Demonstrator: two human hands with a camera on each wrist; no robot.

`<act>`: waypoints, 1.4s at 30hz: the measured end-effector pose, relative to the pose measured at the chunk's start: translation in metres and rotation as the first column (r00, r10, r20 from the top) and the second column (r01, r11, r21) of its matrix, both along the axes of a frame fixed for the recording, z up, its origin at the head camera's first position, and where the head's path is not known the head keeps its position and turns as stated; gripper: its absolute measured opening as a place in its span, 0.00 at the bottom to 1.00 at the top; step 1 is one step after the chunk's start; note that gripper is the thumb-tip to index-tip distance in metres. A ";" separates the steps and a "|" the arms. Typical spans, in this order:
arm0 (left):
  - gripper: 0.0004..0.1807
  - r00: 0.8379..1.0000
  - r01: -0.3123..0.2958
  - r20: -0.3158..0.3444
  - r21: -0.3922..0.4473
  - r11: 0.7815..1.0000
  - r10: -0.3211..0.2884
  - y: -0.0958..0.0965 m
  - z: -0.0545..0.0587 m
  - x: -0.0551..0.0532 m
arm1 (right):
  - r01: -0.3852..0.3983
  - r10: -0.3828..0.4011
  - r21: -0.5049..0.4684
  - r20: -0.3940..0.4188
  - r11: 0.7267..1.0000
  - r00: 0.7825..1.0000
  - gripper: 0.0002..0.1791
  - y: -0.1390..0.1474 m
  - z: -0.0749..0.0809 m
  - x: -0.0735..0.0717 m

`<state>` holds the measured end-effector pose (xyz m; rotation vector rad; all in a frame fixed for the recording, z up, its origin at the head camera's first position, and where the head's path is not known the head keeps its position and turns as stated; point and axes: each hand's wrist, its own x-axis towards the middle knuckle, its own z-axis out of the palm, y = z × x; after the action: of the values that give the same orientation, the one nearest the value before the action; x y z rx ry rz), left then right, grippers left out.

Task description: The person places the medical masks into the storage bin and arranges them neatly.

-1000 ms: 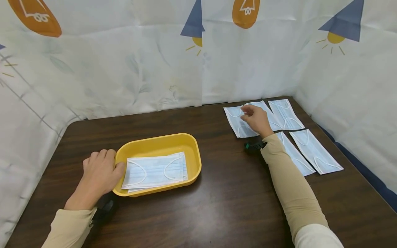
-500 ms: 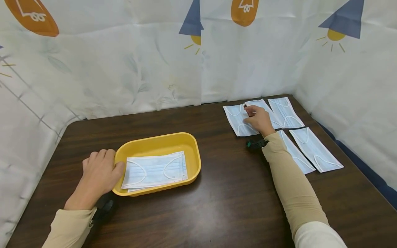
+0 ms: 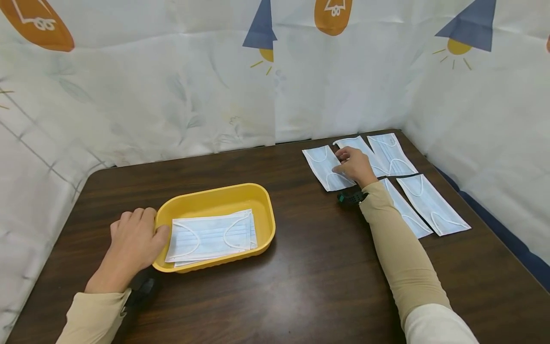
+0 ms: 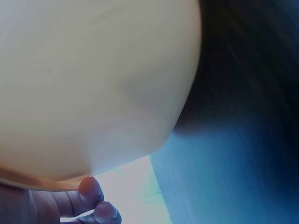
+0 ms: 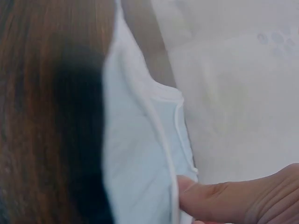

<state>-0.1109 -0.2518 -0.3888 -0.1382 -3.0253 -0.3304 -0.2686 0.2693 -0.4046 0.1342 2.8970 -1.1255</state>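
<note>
My left hand (image 3: 133, 246) grips the left end of a yellow plastic tray (image 3: 202, 205), with the thumb over the rim. Pale blue face masks (image 3: 208, 236) lie stacked inside it. In the left wrist view, the tray (image 4: 93, 84) fills much of the picture and fingertips (image 4: 91, 190) curl under its edge. At the back right, my right hand (image 3: 358, 167) pinches the right edge of a face mask (image 3: 320, 167). The right wrist view shows the thumb (image 5: 205, 198) pressed on that mask (image 5: 135, 154) beside its ear loop; the other fingers are mostly hidden.
Several more masks lie around the right forearm: two behind the hand (image 3: 393, 153) and two to its right (image 3: 431, 205). Printed white cloth (image 3: 193, 81) hangs along the back and both sides of the dark wooden table (image 3: 292, 282).
My right fingers have closed on the leftmost mask's edge, and it has shifted slightly left, away from its neighbour. The left hand stays on the tray. The head view has turned slightly right.
</note>
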 end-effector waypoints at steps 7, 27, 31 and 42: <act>0.23 1.000 -0.001 -0.006 -0.006 1.000 0.001 0.002 0.000 -0.001 | -0.027 0.024 0.054 0.062 0.998 0.998 0.30 -0.005 0.006 0.003; 0.24 1.000 0.013 -0.014 0.000 1.000 -0.013 -0.002 -0.005 -0.003 | 0.023 -0.027 0.048 0.070 0.999 0.997 0.26 -0.012 0.005 0.008; 0.23 1.000 0.013 -0.026 0.000 1.000 -0.013 -0.003 -0.005 -0.001 | 0.027 -0.030 0.038 0.084 0.999 0.996 0.28 -0.013 0.005 0.009; 0.22 0.999 0.006 -0.032 -0.003 1.000 -0.006 -0.013 -0.008 0.002 | 0.016 -0.019 0.026 0.125 1.000 0.992 0.45 -0.022 0.003 0.004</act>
<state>-0.1094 -0.2649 -0.3969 -0.1514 -2.9950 -0.3209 -0.2649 0.2476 -0.4019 0.2231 2.8054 -1.0440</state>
